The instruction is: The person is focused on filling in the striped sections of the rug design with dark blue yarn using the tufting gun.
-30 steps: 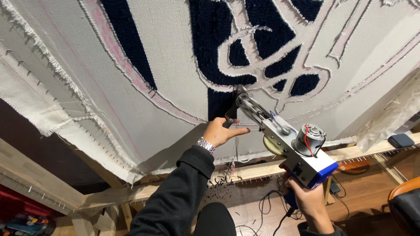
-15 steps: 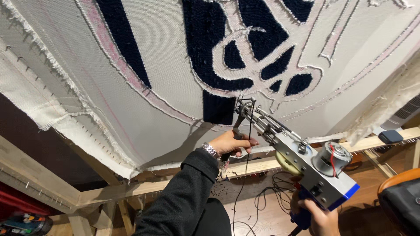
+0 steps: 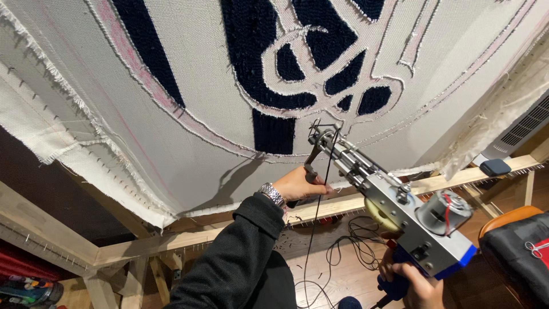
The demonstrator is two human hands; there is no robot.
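I hold the tufting gun (image 3: 394,214) with its needle tip just at the stretched backing cloth (image 3: 189,74), below the navy tufted block (image 3: 273,130). My left hand (image 3: 300,184) is clenched around the front grip; my right hand (image 3: 413,284) grasps the blue rear handle. The dark yarn strand (image 3: 318,212) hangs loose beside my left fingers and could snag there, starving the needle or pulling it off line.

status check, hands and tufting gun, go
Left hand gripping front handle of tufting gun. Right hand on blue rear grip. Needle tip at backing cloth, below navy pile. Yarn strand hanging free, nothing blocking.
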